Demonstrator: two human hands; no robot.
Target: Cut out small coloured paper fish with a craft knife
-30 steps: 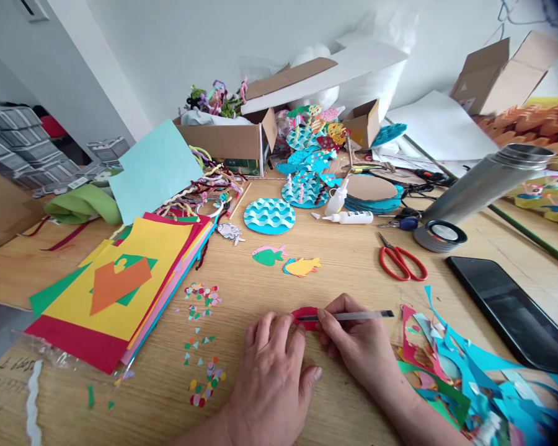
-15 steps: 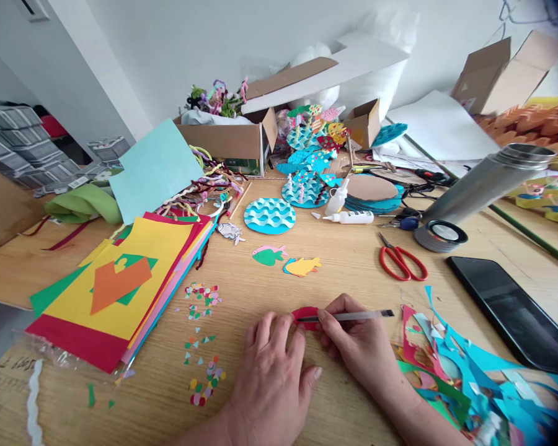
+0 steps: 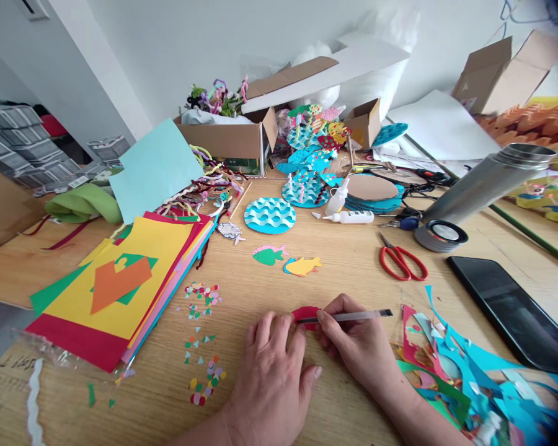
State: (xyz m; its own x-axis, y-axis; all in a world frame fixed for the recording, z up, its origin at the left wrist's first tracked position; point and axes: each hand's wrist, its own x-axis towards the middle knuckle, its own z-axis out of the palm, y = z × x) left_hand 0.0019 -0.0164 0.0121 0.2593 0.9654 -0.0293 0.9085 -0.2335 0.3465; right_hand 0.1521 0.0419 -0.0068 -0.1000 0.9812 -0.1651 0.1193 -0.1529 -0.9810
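A red paper cutout (image 3: 305, 313) lies on the table, partly hidden under both hands, so its full outline does not show. My left hand (image 3: 272, 371) rests open and flat, its fingertips on the cutout's left part. In my right hand (image 3: 351, 337) a slim grey pen (image 3: 360, 315) is pinched, its dark tip touching the red paper beside my left fingers. Just beyond lie a green paper fish (image 3: 268, 256) over a pink one, and a yellow paper fish (image 3: 303, 267) over blue and orange ones.
Red-handled scissors (image 3: 402, 260), a black phone (image 3: 506, 310) and paper scraps (image 3: 474, 371) lie to the right. Colored paper sheets (image 3: 167, 235) and small confetti pieces (image 3: 207, 381) are at left. Glue bottles (image 3: 351, 217) and a wavy blue disc (image 3: 270, 215) stand farther back.
The pen's rear end has shifted very slightly in my right hand. My left hand keeps its place on the red paper.
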